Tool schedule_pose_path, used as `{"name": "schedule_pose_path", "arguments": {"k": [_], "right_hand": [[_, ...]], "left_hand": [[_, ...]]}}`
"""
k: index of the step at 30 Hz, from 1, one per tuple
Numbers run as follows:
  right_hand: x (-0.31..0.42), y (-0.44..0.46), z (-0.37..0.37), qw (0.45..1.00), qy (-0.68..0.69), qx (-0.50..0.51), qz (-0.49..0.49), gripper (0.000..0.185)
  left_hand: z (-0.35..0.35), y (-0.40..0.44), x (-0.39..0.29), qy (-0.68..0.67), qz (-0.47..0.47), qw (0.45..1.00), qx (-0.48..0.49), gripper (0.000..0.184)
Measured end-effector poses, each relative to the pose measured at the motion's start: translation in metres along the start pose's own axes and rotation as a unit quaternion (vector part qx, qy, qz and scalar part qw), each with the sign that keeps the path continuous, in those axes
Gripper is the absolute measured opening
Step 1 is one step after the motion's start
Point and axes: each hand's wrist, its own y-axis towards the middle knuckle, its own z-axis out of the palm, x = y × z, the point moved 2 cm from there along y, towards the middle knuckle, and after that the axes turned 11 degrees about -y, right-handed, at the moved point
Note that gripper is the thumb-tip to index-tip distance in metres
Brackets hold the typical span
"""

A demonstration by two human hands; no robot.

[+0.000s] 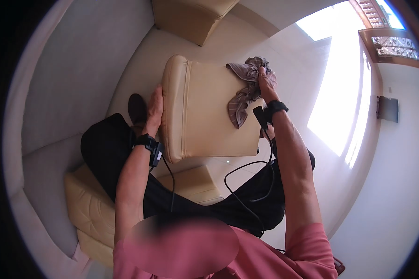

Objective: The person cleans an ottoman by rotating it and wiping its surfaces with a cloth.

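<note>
A cream padded stool (212,109) lies tipped on its side between my knees, its cushioned edge to the left. My left hand (155,108) rests flat against that cushioned edge, its fingers extended and holding nothing. At the stool's far right corner, my right hand (266,83) is closed on a crumpled brown striped cloth (239,106). Part of the cloth hangs over the stool's side panel. Both wrists carry black straps with devices and cables.
Another cream stool (191,16) stands ahead near the top. A cream padded seat (91,209) is beneath me. A grey sofa (74,88) runs along the left. Sunlight falls on the tiled floor at right, and black cables (233,172) hang across my lap.
</note>
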Motion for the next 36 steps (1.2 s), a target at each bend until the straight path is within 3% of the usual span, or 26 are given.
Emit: {"name": "schedule_pose_path", "arguments": {"k": [5,8,10,14,16,23,26,28,29,31,34,36], "right_hand": [[-0.020,-0.013,-0.030,0.997,0.062,-0.023,0.038,0.061],[-0.051,0.001,-0.052,0.988,0.144,-0.043,0.036,0.060],[-0.042,0.003,-0.074,0.986,0.152,-0.060,0.024,0.057],[-0.022,-0.002,-0.094,0.955,0.289,-0.069,0.006,0.050],[-0.021,-0.004,-0.089,0.881,0.472,-0.038,-0.013,0.050],[-0.031,-0.032,-0.089,0.858,0.512,-0.020,-0.038,0.053],[-0.057,-0.064,-0.095,0.892,0.451,-0.022,-0.027,0.055],[-0.088,-0.070,-0.083,0.896,0.441,-0.031,-0.045,0.056],[-0.099,-0.078,-0.085,0.895,0.442,-0.035,-0.047,0.056],[-0.117,-0.099,-0.082,0.851,0.524,0.000,-0.037,0.039],[-0.128,-0.114,-0.087,0.841,0.542,0.000,-0.010,0.038],[-0.125,-0.121,-0.108,0.829,0.558,0.022,0.009,0.034]], "left_hand": [[0.023,-0.008,-0.013,-0.026,0.028,0.998,0.041,0.063],[0.050,-0.026,-0.032,-0.061,-0.013,0.997,0.041,0.063],[0.060,-0.026,-0.041,-0.164,-0.057,0.984,0.041,0.063],[0.067,-0.024,-0.060,-0.201,-0.039,0.979,0.015,0.061],[0.065,-0.023,-0.063,-0.261,-0.065,0.963,-0.012,0.062],[0.040,-0.024,-0.060,-0.240,-0.081,0.967,-0.034,0.069],[0.031,-0.029,-0.066,-0.185,-0.089,0.978,-0.045,0.062],[0.016,-0.016,-0.045,-0.093,-0.172,0.981,0.016,0.068],[0.023,-0.024,-0.053,-0.095,-0.169,0.981,0.019,0.068],[0.033,-0.048,-0.081,-0.131,-0.047,0.988,-0.062,0.071],[0.053,-0.050,-0.085,-0.145,-0.002,0.989,-0.014,0.067],[0.063,-0.055,-0.085,-0.146,-0.019,0.989,0.010,0.062]]}}
